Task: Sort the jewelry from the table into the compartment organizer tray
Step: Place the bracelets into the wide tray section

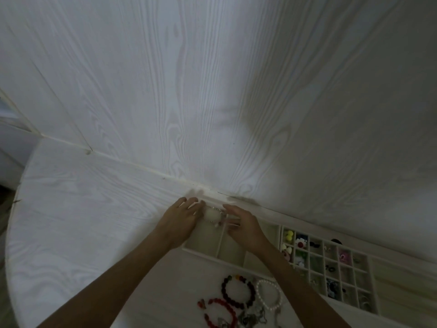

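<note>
White wood-grain covers both the bench (78, 216) and the wall (212, 79) rising behind it, the two meeting along a pale seam that runs down toward the right.

Nearest the camera, loose jewelry lies on the bench at the bottom edge: a red bead bracelet (223, 312), a dark bead bracelet (237, 292) just beyond it, a white pearl bracelet (269, 295) beside that on the right, and a tangle of silver chains and charms (253, 318) below them, partly cut off by the frame.

Beyond these sits the cream organizer tray (203, 250), set at a slant along the wall. Its right part is a grid of small compartments (331, 263) holding small colourful pieces: yellow pom-poms, something red, something pink, dark items; most are too small to identify. Its left part has larger, open compartments.

Both forearms reach from the bottom of the frame over the tray's left end. The left hand (183, 217) and the right hand (243, 223) face each other with fingers lightly bent, on either side of a bracelet (214, 214) wrapped around a pale rounded cushion at the far left corner of the tray, close to the wall seam. The fingertips of each hand appear to touch or pinch the bracelet's sides, though blur makes the exact grip hard to tell. A small dangling charm hangs at the bracelet's near side.
</note>
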Action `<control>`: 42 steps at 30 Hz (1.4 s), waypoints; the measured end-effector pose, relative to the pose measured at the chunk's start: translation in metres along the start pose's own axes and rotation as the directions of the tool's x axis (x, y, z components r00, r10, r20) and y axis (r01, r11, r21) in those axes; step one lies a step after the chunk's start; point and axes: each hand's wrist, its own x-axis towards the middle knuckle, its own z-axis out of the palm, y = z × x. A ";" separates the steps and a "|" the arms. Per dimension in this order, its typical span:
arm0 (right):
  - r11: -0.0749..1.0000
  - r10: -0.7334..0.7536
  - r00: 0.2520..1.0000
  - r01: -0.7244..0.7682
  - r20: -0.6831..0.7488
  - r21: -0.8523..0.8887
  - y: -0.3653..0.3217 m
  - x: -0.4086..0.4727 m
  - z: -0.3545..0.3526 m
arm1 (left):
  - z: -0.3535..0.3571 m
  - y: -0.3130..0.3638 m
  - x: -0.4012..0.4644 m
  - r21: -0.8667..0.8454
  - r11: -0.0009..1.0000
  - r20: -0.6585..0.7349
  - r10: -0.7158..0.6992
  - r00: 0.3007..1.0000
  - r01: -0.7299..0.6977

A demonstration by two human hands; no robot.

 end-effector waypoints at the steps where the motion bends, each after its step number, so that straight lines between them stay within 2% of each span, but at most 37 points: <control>1: 0.999 -0.015 1.000 0.015 -0.007 -0.035 -0.001 -0.002 -0.004 | -0.002 0.000 0.000 -0.006 1.000 0.007 0.013 1.000 -0.013; 3: 0.983 -0.069 0.997 0.063 -0.032 -0.173 0.000 -0.005 -0.008 | -0.003 -0.002 0.000 -0.010 0.999 0.029 0.044 0.999 -0.043; 5: 0.897 -0.163 0.986 0.139 -0.022 -0.419 0.002 -0.007 -0.008 | -0.007 -0.003 0.000 -0.011 0.998 0.072 0.066 0.995 -0.065; 7: 0.743 -0.296 0.954 0.261 0.047 -0.617 0.002 -0.008 -0.005 | -0.009 -0.005 0.000 0.000 0.997 0.098 0.083 0.992 -0.083; 9: 0.558 -0.392 0.904 0.383 0.173 -0.736 0.002 -0.007 0.001 | -0.009 -0.007 0.000 0.005 0.996 0.120 0.089 0.989 -0.090; 11: 0.408 -0.387 0.892 0.392 0.232 -0.825 0.004 -0.004 0.007 | -0.009 -0.007 0.000 -0.003 0.995 0.129 0.095 0.987 -0.096; 12: 0.378 -0.359 0.903 0.372 0.237 -0.848 0.004 -0.003 0.009 | -0.009 -0.006 0.000 -0.007 0.995 0.131 0.100 0.986 -0.100; 16: 0.357 -0.281 0.926 0.345 0.253 -0.868 0.001 0.001 0.008 | -0.009 -0.001 0.000 -0.002 0.992 0.136 0.125 0.983 -0.126; 20: 0.288 -0.301 0.909 0.375 0.288 -0.881 0.001 0.000 0.008 | -0.010 0.000 -0.001 0.020 0.992 0.167 0.121 0.978 -0.127; 23: 0.301 -0.328 0.902 0.383 0.282 -0.873 -0.004 -0.003 0.007 | -0.011 -0.001 -0.002 0.007 0.991 0.169 0.131 0.977 -0.134; 31: 0.327 -0.257 0.920 0.372 0.297 -0.869 -0.014 -0.008 0.003 | -0.016 0.002 -0.002 -0.038 0.993 0.116 0.116 0.986 -0.112; 37: 0.472 -0.490 0.864 0.375 0.116 -0.798 -0.001 -0.029 -0.020 | -0.036 0.017 -0.015 -0.175 0.981 -0.008 -0.087 0.996 0.084; 40: 0.503 -0.571 0.820 0.382 0.033 -0.776 0.014 -0.066 -0.041 | -0.050 0.034 -0.031 -0.279 0.945 0.004 -0.177 0.984 0.171; 42: 0.513 -0.587 0.810 0.376 0.005 -0.771 0.031 -0.096 -0.054 | -0.055 0.049 -0.040 -0.418 0.874 0.079 -0.236 0.969 0.247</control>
